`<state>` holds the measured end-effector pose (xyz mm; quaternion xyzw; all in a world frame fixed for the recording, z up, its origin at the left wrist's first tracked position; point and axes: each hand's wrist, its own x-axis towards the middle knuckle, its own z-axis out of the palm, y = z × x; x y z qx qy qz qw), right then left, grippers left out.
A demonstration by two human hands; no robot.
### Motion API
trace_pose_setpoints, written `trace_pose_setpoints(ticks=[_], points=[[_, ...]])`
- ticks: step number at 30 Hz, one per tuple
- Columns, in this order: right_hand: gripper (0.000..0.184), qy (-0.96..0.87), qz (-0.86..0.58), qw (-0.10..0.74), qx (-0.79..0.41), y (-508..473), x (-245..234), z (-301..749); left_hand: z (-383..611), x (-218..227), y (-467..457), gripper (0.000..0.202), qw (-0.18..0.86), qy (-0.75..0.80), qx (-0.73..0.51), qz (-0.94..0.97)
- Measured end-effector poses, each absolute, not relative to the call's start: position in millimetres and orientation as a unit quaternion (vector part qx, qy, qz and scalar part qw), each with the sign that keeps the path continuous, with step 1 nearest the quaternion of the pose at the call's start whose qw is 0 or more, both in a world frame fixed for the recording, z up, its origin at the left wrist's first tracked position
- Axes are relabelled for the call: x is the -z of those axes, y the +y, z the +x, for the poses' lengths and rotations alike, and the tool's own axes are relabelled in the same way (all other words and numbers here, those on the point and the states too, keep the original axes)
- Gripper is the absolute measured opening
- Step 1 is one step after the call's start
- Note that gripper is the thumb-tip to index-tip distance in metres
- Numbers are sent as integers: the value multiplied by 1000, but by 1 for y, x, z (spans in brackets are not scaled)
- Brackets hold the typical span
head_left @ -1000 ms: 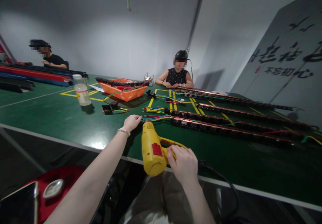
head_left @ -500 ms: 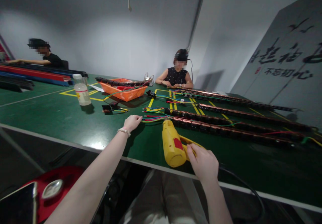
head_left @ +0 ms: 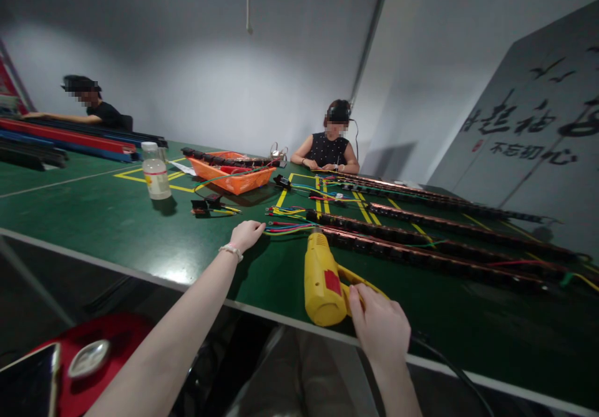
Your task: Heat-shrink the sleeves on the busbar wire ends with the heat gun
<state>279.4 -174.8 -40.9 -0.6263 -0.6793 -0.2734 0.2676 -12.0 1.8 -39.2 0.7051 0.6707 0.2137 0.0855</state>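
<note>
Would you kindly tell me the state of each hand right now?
Left hand: closed, apparently pinching the ends of the coloured wires.
Right hand: closed, holding the yellow heat gun by its handle.

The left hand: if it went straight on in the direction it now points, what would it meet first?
Probably the near wire bundle, whose ends lie right at the left hand, perhaps touching it. Beyond that seems to come the next wire bundle, though depth is unclear.
</note>
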Motion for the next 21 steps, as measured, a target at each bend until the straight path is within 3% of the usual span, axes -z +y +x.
trace_pose_setpoints(ticks=[21], points=[[30,-725,-584,307,199,-185,51,180,-12,42,4,52,92,681,-233,688]])
